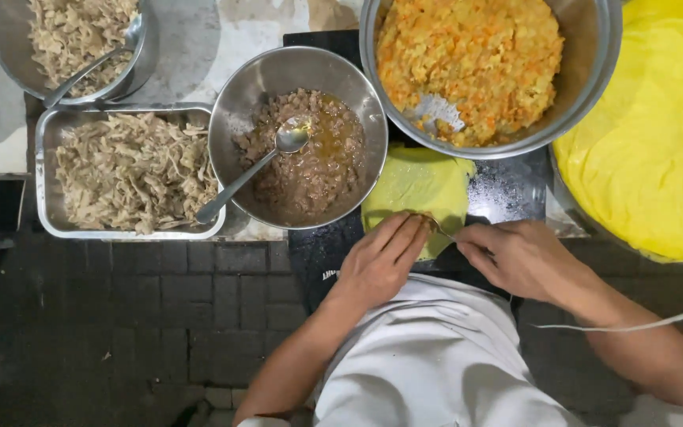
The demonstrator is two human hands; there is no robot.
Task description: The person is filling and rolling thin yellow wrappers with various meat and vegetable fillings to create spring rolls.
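Yellow wrapper (420,186) — under left hand (379,265); right hand (515,257) beside.

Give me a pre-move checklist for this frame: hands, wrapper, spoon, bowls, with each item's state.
1. Wrapper lies flat on the dark board: ok, though its near edge is hidden by the hands.
2. Left hand on the wrapper's near edge: ok, fingers rest on it.
3. Right hand grips a thin utensil: ok, but its tip is too small to tell what kind.
4. Filling on the wrapper: cannot tell, hands cover that spot.
5. Spoon in the brown mince bowl within reach: ok, handle rests over the rim.
6. Orange mix bowl clear of the wrapper: not ok, its rim overlaps the wrapper's far edge.
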